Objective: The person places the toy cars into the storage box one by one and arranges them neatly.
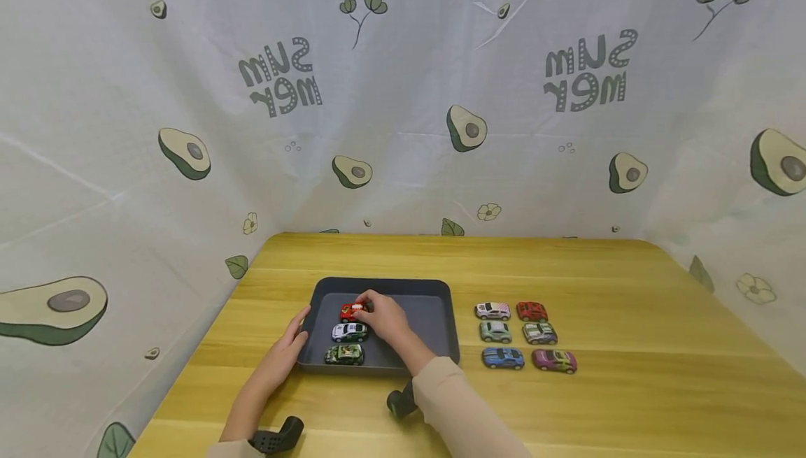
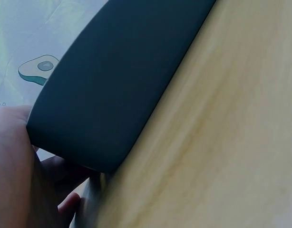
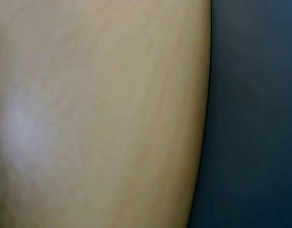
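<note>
A dark grey rectangular tray (image 1: 429, 318) lies on the table. My left hand (image 1: 281, 358) rests against its left side, fingers extended along the outer wall; in the left wrist view the hand (image 2: 12, 166) is at a corner of the tray (image 2: 103, 85). Reaching over the tray's front rim, my right hand (image 1: 385, 316) pinches a red toy car (image 1: 350, 312) at the tray's left side and partly covers it. Below that car, a white toy car (image 1: 349, 333) and a green patterned toy car (image 1: 344, 354) sit in a column inside the tray.
Right of the tray, several toy cars stand in two columns: a pink-and-white car (image 1: 492, 311), a red-and-black car (image 1: 532, 311), a pale green car (image 1: 495, 332), a white-and-green car (image 1: 540, 333), a blue car (image 1: 503, 358) and a purple car (image 1: 555, 361). A printed cloth (image 1: 403, 94) hangs behind the wooden table (image 1: 630, 304).
</note>
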### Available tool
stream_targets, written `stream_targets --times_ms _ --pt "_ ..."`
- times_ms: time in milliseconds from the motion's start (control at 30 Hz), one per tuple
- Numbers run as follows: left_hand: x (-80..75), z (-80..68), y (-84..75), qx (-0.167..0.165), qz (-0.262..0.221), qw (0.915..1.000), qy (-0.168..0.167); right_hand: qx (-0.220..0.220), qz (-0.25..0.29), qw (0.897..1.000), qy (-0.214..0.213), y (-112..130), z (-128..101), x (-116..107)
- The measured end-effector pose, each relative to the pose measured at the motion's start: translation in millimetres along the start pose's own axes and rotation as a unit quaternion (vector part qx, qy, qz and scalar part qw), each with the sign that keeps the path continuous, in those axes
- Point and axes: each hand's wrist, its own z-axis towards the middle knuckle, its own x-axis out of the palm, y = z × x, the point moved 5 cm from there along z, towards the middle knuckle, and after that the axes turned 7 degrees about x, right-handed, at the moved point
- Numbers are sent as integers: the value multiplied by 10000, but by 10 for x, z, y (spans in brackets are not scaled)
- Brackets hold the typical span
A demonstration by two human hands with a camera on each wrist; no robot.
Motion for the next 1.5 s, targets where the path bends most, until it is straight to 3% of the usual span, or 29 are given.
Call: stream_targets --times_ms 267,600,1033,1500 --pt "-1 2 2 12 40 10000 -29 -34 50 9999 90 -17 4 18" --pt "0 -8 -10 56 9 10000 -32 115 429 9976 530 -8 -81 -40" --pt "13 3 5 74 -6 10000 -8 -374 113 9985 -373 7 -272 -255" --pt "11 17 3 51 89 9999 3 -1105 536 9851 -1207 -44 -657 -694"
